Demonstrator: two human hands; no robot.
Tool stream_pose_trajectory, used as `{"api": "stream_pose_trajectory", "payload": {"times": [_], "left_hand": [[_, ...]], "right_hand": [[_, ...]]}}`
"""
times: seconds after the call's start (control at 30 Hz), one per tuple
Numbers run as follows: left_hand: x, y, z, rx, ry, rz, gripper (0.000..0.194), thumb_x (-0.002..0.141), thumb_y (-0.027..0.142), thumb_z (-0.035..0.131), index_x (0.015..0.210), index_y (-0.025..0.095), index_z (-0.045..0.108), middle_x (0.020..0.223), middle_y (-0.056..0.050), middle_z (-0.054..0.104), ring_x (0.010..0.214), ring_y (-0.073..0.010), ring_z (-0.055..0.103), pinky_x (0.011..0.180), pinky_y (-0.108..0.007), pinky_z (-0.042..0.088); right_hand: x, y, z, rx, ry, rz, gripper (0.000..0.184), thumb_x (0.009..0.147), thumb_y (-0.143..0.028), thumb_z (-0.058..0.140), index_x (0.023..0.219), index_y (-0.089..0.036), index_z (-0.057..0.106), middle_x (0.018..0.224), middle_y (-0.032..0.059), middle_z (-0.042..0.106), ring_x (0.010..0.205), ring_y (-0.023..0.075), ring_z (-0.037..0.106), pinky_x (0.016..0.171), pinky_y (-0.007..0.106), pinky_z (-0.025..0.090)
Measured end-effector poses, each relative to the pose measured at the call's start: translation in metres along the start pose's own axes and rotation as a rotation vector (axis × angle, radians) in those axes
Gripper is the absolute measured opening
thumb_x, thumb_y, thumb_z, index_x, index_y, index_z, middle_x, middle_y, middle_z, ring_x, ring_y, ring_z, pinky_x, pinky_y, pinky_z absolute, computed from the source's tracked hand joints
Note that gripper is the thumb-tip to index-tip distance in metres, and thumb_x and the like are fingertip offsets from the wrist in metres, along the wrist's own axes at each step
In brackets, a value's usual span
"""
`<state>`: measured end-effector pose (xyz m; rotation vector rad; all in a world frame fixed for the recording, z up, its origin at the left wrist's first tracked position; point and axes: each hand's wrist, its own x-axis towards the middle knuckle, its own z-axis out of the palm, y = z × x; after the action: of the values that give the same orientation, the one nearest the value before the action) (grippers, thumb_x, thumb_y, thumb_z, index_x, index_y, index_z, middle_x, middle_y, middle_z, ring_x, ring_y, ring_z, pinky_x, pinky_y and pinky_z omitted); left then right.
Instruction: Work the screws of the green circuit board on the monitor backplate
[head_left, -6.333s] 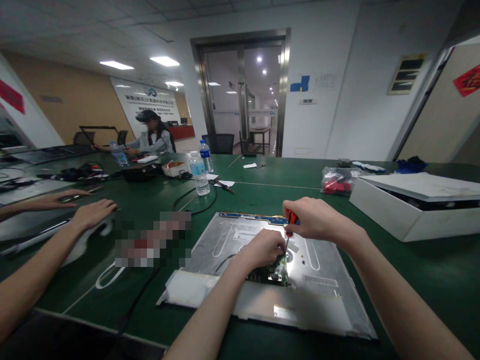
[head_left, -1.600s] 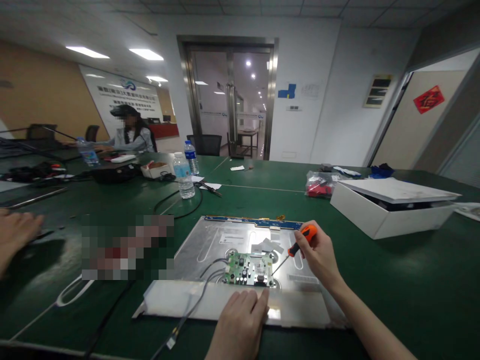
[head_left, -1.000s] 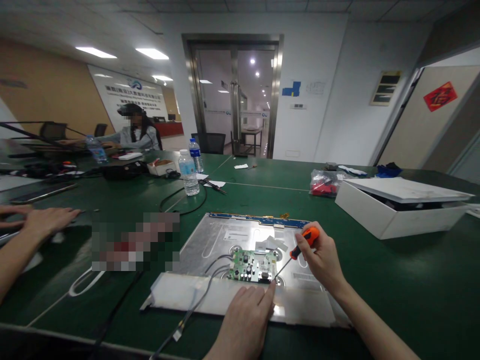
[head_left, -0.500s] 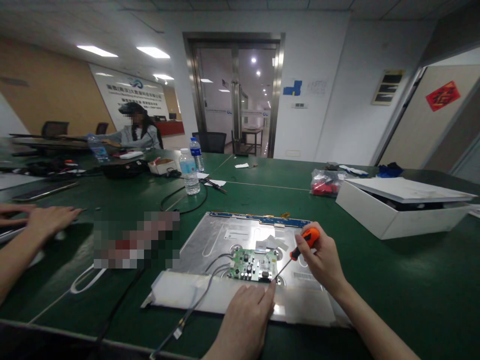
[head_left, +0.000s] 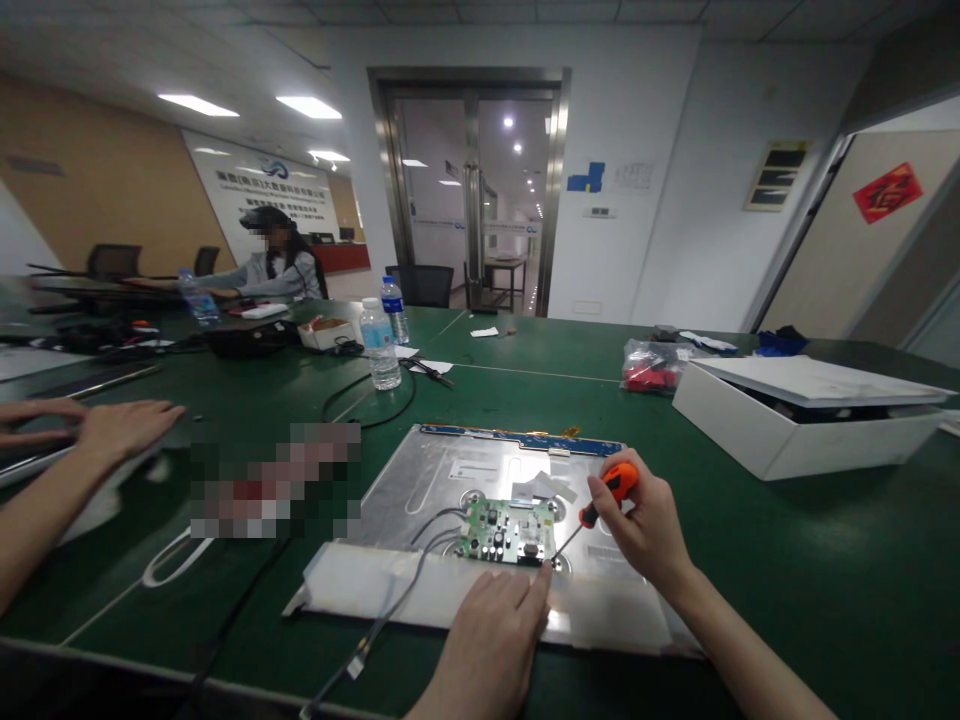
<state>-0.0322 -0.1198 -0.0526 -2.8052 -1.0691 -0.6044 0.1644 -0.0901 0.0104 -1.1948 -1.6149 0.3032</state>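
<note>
A silver metal panel [head_left: 457, 470] lies flat on the green table [head_left: 787, 560] in front of me. A small green circuit board [head_left: 507, 531] sits on its near half, with grey wires [head_left: 420, 545] running off to the left. My right hand [head_left: 645, 530] grips an orange-handled screwdriver [head_left: 609, 490]; its tip touches the board's near right corner. My left hand [head_left: 495, 630] rests on the panel's near edge, fingers together, the index fingertip at the same corner beside the screwdriver tip.
A white box [head_left: 795, 420] with a loose lid stands at the right, a bag of red parts [head_left: 649, 365] behind it. Water bottles [head_left: 379, 345] and black cables [head_left: 360, 400] lie farther back. Another person's hands [head_left: 112, 430] rest on the table at the left. A seated person [head_left: 274, 265] works far left.
My right hand has drawn slightly nearer and left with the screwdriver, its tip staying at the board's corner. The other person's hand at the left has slid a little right.
</note>
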Motion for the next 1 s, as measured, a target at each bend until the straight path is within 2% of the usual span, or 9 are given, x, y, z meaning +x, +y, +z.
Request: {"api": "stream_pose_trajectory", "payload": {"times": [0.2,0.4,0.53,0.63,0.77,0.83,0.93,1.0], "left_hand": [[0.001,0.0,-0.001,-0.012,-0.044,-0.005,0.042,0.081,0.004,0.041,0.122,0.01,0.046,0.085,-0.007,0.061,0.074,-0.0226,0.055,0.068,-0.036,0.045],[-0.001,-0.001,0.004,-0.016,-0.018,-0.006,0.043,0.081,0.006,0.042,0.123,0.012,0.046,0.083,-0.006,0.061,0.075,-0.0215,0.055,0.069,-0.034,0.044],[0.0,-0.001,0.001,-0.037,-0.013,-0.019,0.044,0.08,0.004,0.042,0.123,0.013,0.047,0.084,-0.006,0.062,0.074,-0.0208,0.055,0.068,-0.032,0.043],[0.0,0.0,-0.001,-0.049,-0.032,-0.019,0.045,0.078,0.003,0.042,0.122,0.012,0.046,0.086,-0.007,0.062,0.075,-0.0215,0.055,0.068,-0.033,0.043],[-0.001,-0.001,0.0,-0.042,-0.084,-0.027,0.047,0.077,0.003,0.045,0.124,0.011,0.045,0.084,-0.007,0.061,0.074,-0.0227,0.054,0.067,-0.035,0.043],[-0.001,-0.001,0.001,-0.04,-0.101,-0.03,0.048,0.078,0.004,0.046,0.125,0.011,0.044,0.084,-0.007,0.061,0.073,-0.0226,0.054,0.066,-0.035,0.043],[0.0,-0.001,0.0,-0.031,-0.104,-0.031,0.046,0.081,0.005,0.047,0.126,0.012,0.043,0.082,-0.006,0.06,0.072,-0.0222,0.053,0.065,-0.035,0.043],[0.0,-0.001,0.0,-0.022,-0.106,-0.031,0.045,0.081,0.006,0.047,0.126,0.013,0.044,0.081,-0.006,0.06,0.072,-0.022,0.053,0.065,-0.034,0.043]], "right_hand": [[-0.001,-0.006,-0.001,-0.09,-0.003,-0.103,0.017,0.086,-0.037,0.052,0.079,-0.024,0.046,0.058,-0.0038,0.054,0.047,0.0125,0.054,0.045,0.023,0.04],[0.003,-0.004,0.002,-0.191,-0.004,-0.157,0.02,0.084,-0.038,0.055,0.095,-0.023,0.047,0.052,-0.0076,0.049,0.041,0.0098,0.044,0.043,0.021,0.034],[0.017,-0.015,-0.005,-0.288,-0.195,-0.232,0.018,0.083,-0.037,0.057,0.09,-0.023,0.048,0.057,-0.0049,0.053,0.046,0.0099,0.045,0.046,0.021,0.034],[0.031,-0.036,-0.013,-0.362,-0.341,-0.262,0.013,0.08,-0.032,0.059,0.083,-0.022,0.05,0.067,-0.0019,0.058,0.053,0.0111,0.049,0.052,0.023,0.035],[0.049,-0.06,-0.016,-0.465,-0.486,-0.261,0.006,0.078,-0.022,0.058,0.082,-0.021,0.053,0.067,-0.0011,0.061,0.059,0.0134,0.053,0.054,0.025,0.032],[0.055,-0.065,-0.013,-0.57,-0.516,-0.264,0.006,0.078,-0.025,0.061,0.078,-0.021,0.056,0.064,-0.0003,0.061,0.055,0.0134,0.051,0.05,0.025,0.027],[0.062,-0.067,-0.011,-0.725,-0.538,-0.254,0.021,0.078,-0.039,0.062,0.068,-0.021,0.058,0.057,0.001,0.057,0.048,0.0124,0.044,0.045,0.026,0.019],[0.064,-0.067,-0.014,-0.745,-0.564,-0.245,0.026,0.077,-0.045,0.063,0.067,-0.021,0.058,0.058,0.0013,0.057,0.048,0.0127,0.044,0.044,0.026,0.017]]}}
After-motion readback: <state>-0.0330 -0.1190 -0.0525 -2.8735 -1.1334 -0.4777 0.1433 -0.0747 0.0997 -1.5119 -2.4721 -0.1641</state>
